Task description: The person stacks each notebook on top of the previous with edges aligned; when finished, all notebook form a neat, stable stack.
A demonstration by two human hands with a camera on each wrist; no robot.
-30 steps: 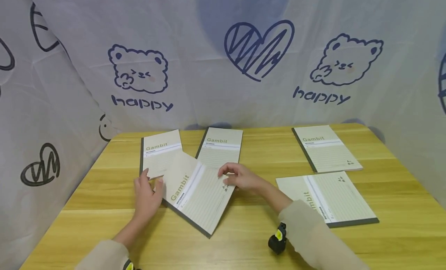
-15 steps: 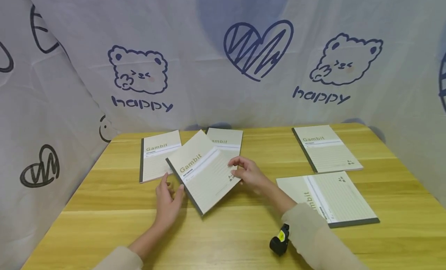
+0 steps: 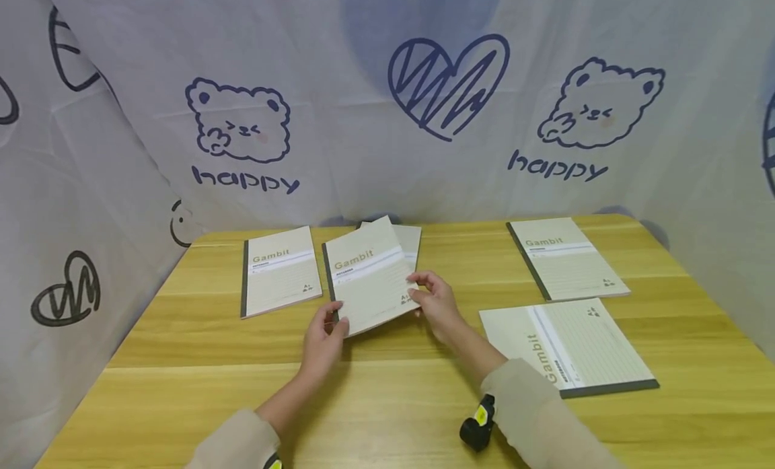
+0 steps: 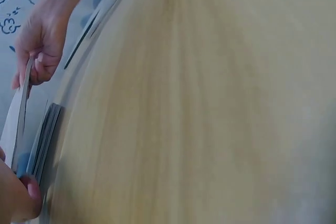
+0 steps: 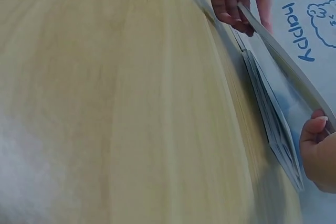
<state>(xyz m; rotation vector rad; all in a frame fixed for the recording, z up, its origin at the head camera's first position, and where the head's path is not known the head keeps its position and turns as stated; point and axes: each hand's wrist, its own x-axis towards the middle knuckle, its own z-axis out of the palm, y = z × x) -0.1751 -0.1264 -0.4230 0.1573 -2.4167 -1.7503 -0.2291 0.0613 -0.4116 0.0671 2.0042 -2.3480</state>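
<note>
Both hands hold a cream Gambit notebook (image 3: pixel 366 280) with a dark spine, lifted and tilted above the table. My left hand (image 3: pixel 323 341) grips its lower left corner, thumb on the cover. My right hand (image 3: pixel 438 307) pinches the right edge near the lower corner, as the left wrist view also shows. Behind and below the held notebook lies another notebook (image 3: pixel 410 243), mostly hidden by it; in the right wrist view, notebook edges (image 5: pixel 270 119) show stacked under the raised one.
A similar notebook (image 3: pixel 281 274) lies at the back left of the wooden table (image 3: pixel 387 415). At the right are two more, an upright notebook (image 3: pixel 563 257) and a sideways notebook (image 3: pixel 581 348) near the right forearm. A printed cloth (image 3: pixel 339 119) hangs behind the table.
The held notebook has moved right and away, turned more upright, and now covers much of the back middle notebook. My left hand has shifted right, left the notebook's edge and gripped its lower corner.
</note>
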